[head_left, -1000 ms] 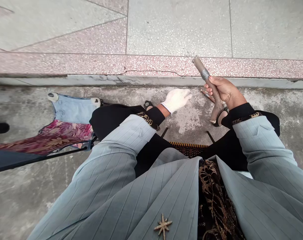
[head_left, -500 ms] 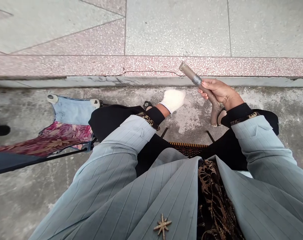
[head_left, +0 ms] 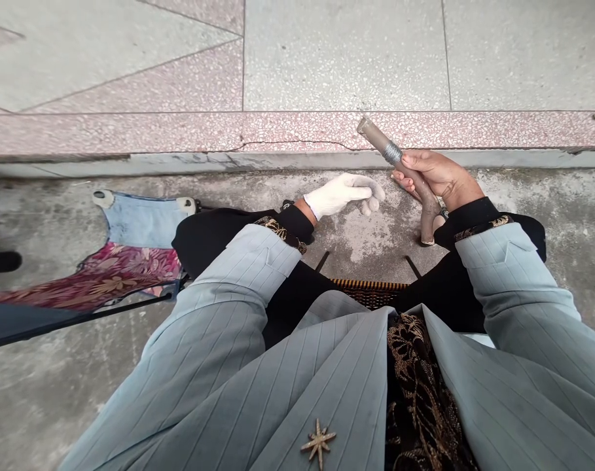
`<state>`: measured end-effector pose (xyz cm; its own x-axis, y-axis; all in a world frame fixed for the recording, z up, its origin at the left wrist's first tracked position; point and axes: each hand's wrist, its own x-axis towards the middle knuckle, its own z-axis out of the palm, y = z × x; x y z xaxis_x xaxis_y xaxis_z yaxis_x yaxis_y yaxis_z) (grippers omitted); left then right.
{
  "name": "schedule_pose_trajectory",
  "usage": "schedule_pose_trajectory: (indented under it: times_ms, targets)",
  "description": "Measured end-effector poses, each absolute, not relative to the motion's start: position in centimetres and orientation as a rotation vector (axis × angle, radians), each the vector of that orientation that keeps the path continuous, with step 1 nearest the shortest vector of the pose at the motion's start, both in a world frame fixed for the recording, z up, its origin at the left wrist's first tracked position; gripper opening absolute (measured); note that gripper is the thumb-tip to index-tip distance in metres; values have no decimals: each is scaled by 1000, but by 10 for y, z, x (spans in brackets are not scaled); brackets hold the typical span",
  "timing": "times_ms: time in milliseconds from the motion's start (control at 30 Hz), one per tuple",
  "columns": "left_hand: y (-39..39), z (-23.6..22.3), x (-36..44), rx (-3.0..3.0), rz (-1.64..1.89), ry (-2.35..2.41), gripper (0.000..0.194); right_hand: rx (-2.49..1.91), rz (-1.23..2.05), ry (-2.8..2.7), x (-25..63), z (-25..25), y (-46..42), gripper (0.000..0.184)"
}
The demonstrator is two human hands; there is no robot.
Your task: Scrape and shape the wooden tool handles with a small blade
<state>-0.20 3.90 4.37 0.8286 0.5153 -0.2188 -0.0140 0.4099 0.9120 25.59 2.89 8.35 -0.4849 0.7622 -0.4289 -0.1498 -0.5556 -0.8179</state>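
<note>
My right hand [head_left: 437, 175] is bare and wrapped round a crooked brown wooden stick [head_left: 374, 134]. Grey metal wire [head_left: 392, 154] is wound in a tight band about the stick, just above my thumb. The stick's upper end points up and left; its lower end bends downward near my right knee. To the left of the stick is my left hand [head_left: 345, 195], in a white knitted glove. Its fingers are loosely curved and apart, with nothing visible in them, and they do not touch the stick.
A low step [head_left: 287, 131] with a pinkish speckled edge runs across in front, above rough concrete ground [head_left: 360, 232]. At left stands a folding chair [head_left: 130, 261] with flowered fabric. Woven seat edging [head_left: 370, 294] shows between my black-clad legs.
My left hand has gone from closed to loosely opened fingers, now reaching slightly toward the stick. My right hand and the stick have shifted a little to the right.
</note>
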Motion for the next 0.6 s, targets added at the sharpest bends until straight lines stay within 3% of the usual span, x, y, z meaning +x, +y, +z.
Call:
schedule_pose_trajectory:
  times_ms: [167, 300, 433, 600]
  targets:
    - [42, 44, -5, 1110, 306, 481, 37, -992, 2147, -1048, 256, 81, 29, 53]
    - [37, 49, -3, 1197, 233, 570, 33, -1031, 2112, -1055, 252, 84, 26, 56]
    - [33, 52, 3, 1344, 191, 779, 20, -1169, 1995, -1063, 245, 92, 21, 54]
    - [36, 43, 14, 1725, 147, 1214, 26, -1285, 1851, -1060, 231, 88, 18, 55]
